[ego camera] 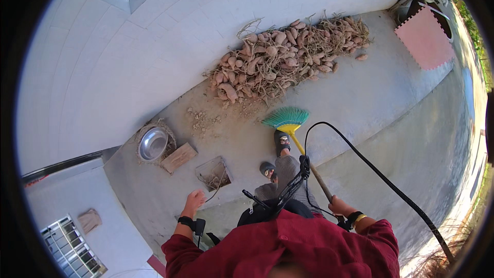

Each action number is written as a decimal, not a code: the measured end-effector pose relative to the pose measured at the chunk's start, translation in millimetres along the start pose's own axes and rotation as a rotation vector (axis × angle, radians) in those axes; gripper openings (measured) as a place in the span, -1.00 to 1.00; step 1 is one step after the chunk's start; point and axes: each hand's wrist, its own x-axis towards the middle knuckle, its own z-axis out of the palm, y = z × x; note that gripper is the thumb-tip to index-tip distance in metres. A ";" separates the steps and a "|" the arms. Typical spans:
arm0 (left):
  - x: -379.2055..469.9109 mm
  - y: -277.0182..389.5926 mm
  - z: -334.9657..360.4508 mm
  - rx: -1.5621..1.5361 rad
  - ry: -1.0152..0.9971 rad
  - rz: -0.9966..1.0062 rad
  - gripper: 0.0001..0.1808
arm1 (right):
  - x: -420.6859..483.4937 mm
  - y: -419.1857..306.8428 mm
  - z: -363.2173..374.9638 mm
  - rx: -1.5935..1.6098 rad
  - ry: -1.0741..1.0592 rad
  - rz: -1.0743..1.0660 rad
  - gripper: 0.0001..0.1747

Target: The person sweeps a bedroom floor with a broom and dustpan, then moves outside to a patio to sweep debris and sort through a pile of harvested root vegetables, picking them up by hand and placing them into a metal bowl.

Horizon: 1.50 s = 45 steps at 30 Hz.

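Observation:
My right hand (339, 205) grips the wooden handle of a broom (319, 179) near its upper end. The broom's yellow head and green bristles (287, 116) rest on the concrete floor beside my right shoe. My left hand (195, 200) is closed at the end of a thin handle that runs down to a dustpan (227, 164). Dry stalks and debris (213, 180) lie in the pan. Ahead, a long heap of sweet potatoes (270, 58) with dried vines lies along the wall. Dirt clods (202, 120) are scattered at its near end.
A metal basin (153, 143) sits in a ragged holder by the wall, next to a wooden block (179, 157). A pink foam mat (425, 39) leans on a container at far right. A black cable (368, 164) arcs beside me. A floor edge (386, 123) crosses the right side.

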 end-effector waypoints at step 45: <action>16.5 -250.8 -83.7 -0.106 0.712 0.280 -0.41 | 196.2 -532.0 57.8 -0.655 0.027 -0.425 -0.57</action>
